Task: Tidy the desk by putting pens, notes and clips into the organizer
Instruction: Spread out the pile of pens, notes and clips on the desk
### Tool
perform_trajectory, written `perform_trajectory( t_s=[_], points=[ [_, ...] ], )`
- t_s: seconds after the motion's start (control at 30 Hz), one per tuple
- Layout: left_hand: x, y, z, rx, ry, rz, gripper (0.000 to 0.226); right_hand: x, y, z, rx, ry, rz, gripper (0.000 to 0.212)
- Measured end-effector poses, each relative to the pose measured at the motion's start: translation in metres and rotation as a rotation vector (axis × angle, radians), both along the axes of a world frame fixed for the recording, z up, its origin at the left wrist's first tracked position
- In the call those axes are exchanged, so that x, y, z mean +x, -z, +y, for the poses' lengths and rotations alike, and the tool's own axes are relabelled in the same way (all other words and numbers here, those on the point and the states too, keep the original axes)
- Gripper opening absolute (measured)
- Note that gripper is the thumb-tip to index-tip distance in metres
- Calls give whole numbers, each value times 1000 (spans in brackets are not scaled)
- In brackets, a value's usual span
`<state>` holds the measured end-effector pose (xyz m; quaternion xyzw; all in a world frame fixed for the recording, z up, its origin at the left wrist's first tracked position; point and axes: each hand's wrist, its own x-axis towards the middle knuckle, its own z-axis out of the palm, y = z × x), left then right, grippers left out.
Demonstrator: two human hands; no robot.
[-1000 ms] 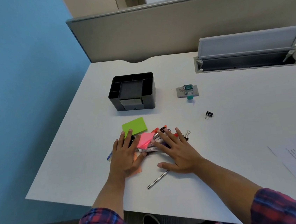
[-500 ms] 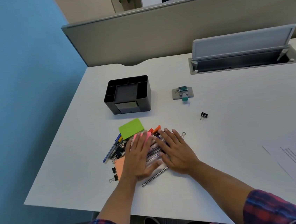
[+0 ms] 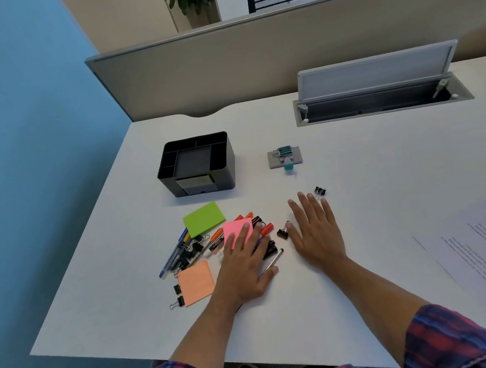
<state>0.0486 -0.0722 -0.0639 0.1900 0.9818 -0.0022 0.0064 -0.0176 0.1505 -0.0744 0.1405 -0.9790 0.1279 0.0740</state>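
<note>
Lying flat with its fingers straight, the left hand (image 3: 246,266) presses on the pile of pens (image 3: 212,244); its fingertips cover the near edge of the pink sticky pad (image 3: 236,228) and its thumb touches a silver pen (image 3: 273,260) that pokes out to the right. It grips nothing. The right hand (image 3: 316,233) also lies palm down on the white desk (image 3: 357,201) with its fingers spread and straight, holding nothing. A black binder clip (image 3: 283,233) sits just beside its thumb side, between the two hands, and a second black clip (image 3: 320,191) lies just beyond its fingertips; whether a fingertip touches that clip cannot be told.

Left of the left hand's fingers, blue and black pens and orange-capped markers fan out with more small clips among them. A green sticky pad (image 3: 204,219) lies on the far side of the pile, an orange pad (image 3: 196,283) on its near left, with two more clips (image 3: 178,295) at that pad's left edge.

Beyond the pile stands the black organizer (image 3: 197,164), its compartments open at the top, well apart from both hands. To its right a small grey stamp-like item with a teal piece (image 3: 285,158) sits on the desk. Printed paper sheets (image 3: 482,248) lie at the far right, and an open cable tray (image 3: 376,95) is set in the desk near the partition.
</note>
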Motion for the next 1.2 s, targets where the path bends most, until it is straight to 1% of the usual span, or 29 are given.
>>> perform_trajectory(
  t_s=[0.1,0.2,0.3,0.47,0.57,0.67,0.8,0.9,1.0,1.1,1.2],
  points=[
    [-1,-1,-3,-19,11,-8,65,-11,-2,11,7,82,-31,62],
    [3,-1,-5,19,32,11,56,-29,-1,26,-10,131,-122,64],
    [5,-1,-6,38,71,61,48,-41,0,37,-75,73,-250,63],
    [4,-2,-1,60,109,139,31,-31,2,38,-102,-43,-235,63],
    [4,0,3,44,140,154,32,-22,2,26,-76,-124,-213,69],
    [5,0,10,24,119,149,39,-15,2,13,-65,-242,-205,68],
    [5,1,15,18,115,167,37,-10,6,-2,49,-369,-175,66],
    [3,2,16,27,115,169,37,-10,9,-7,90,-422,-159,65],
    [3,1,13,13,121,166,41,-9,8,-10,88,-447,-154,63],
    [1,0,7,-13,157,244,38,-9,6,-12,81,-457,-148,61],
    [1,-2,3,-1,187,338,30,-11,5,-10,58,-462,-169,59]
  ],
)
